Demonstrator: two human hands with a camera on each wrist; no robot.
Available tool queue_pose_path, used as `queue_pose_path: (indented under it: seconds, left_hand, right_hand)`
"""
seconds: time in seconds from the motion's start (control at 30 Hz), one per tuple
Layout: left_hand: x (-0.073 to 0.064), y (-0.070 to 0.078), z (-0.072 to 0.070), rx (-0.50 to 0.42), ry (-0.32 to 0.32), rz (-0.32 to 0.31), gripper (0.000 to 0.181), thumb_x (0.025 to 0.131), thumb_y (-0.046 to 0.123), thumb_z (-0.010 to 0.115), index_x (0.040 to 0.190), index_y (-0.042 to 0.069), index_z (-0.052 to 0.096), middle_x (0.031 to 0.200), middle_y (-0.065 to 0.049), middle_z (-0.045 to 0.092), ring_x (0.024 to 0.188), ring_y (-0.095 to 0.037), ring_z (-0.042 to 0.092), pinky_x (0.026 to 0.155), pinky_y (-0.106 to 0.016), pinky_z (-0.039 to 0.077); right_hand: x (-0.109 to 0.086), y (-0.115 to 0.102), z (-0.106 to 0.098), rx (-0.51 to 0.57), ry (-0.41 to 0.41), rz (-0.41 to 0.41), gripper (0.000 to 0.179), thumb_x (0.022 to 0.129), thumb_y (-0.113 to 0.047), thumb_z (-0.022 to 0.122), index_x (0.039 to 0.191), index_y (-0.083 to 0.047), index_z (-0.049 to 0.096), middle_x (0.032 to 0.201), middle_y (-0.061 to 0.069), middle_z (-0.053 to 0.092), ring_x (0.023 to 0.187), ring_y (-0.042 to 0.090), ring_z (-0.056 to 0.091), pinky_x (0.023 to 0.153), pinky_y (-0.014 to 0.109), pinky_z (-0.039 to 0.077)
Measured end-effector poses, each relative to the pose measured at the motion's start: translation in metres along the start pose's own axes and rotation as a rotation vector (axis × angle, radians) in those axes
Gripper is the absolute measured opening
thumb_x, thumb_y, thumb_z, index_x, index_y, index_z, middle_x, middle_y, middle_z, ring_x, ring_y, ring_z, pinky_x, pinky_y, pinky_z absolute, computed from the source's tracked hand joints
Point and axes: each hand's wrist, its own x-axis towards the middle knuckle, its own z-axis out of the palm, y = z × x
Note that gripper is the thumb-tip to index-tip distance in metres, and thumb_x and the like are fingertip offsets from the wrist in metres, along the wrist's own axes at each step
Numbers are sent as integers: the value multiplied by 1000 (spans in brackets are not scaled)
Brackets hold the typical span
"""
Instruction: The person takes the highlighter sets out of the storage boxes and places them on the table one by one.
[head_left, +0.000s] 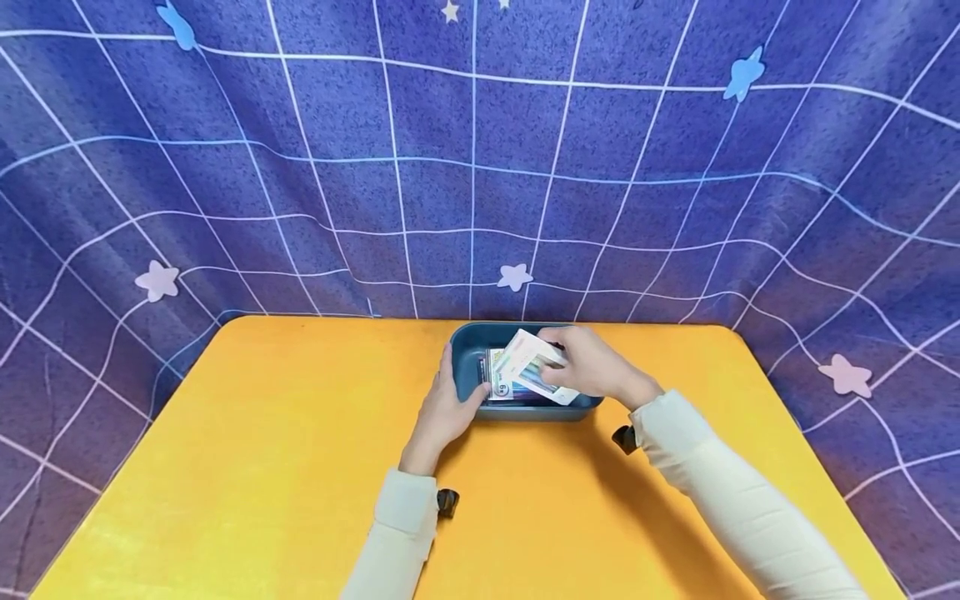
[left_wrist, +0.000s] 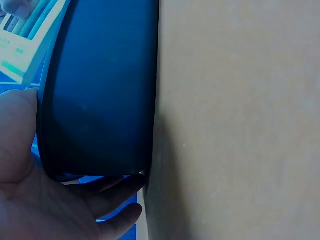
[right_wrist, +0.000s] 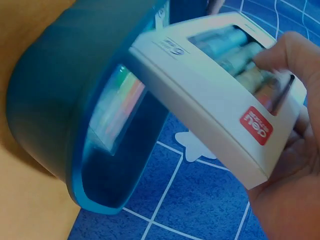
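Note:
A dark blue plastic bin (head_left: pixel 525 414) stands at the back of the yellow table. My left hand (head_left: pixel 441 414) grips its left end, thumb at the rim and fingers along the outside; in the left wrist view the bin's wall (left_wrist: pixel 102 90) fills the middle. Over the bin's right half, my right hand (head_left: pixel 592 362) holds a tilted white box of markers (right_wrist: pixel 200 95). Through its window show several thick coloured markers, and a red label reads "deli". Inside the bin lies a clear packet of coloured pens (right_wrist: pixel 117 115), partly hidden by the box.
The yellow table (head_left: pixel 285 442) runs up to a blue curtain (head_left: pixel 420 192) with a white grid and stars behind the bin. Black wrist devices (head_left: pixel 447 502) sit by both cuffs.

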Motion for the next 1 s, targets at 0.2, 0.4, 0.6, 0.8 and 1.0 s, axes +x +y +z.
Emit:
queue_pose_path:
  seconds: [0.2,0.4,0.6,0.8,1.0]
  left_hand:
    - [1,0,0,0,12,5,94,96,39,64,164,20,1,168,-17,21,150,-44,33,118,-65,31]
    - [2,0,1,4,24,13,93,96,36,64,164,18,3,168,-17,23,150,-42,34,119,-62,32]
    - [0,0,0,-10,17,3,93,96,37,63,164,22,1,168,-17,22,150,-43,34,118,-65,32]
    - [-2,-1,-1,-30,11,-9,94,96,38,64,164,21,1,168,-18,22,150,-44,34,118,-65,31]
    - [-1,0,-1,-28,11,11,94,96,38,64,164,19,1,169,-17,20,151,-42,31,120,-63,30]
  right_hand:
    - [-1,-3,2,58,77,20,8,79,-8,67,83,-13,63,67,-5,52,57,7,47,51,20,36]
    - [-3,-5,4,83,127,8,12,79,-8,68,86,-17,65,68,-5,54,57,7,49,50,21,39]
    - [-5,-13,4,95,141,12,12,77,-9,68,83,-17,63,69,-6,52,58,8,47,51,20,37]
    - [-7,-17,6,100,165,17,13,75,-8,68,82,-16,61,69,-4,54,59,8,47,51,21,36]
    - [-9,-17,11,62,195,10,15,75,-9,69,84,-19,62,71,-5,54,60,8,46,52,20,34]
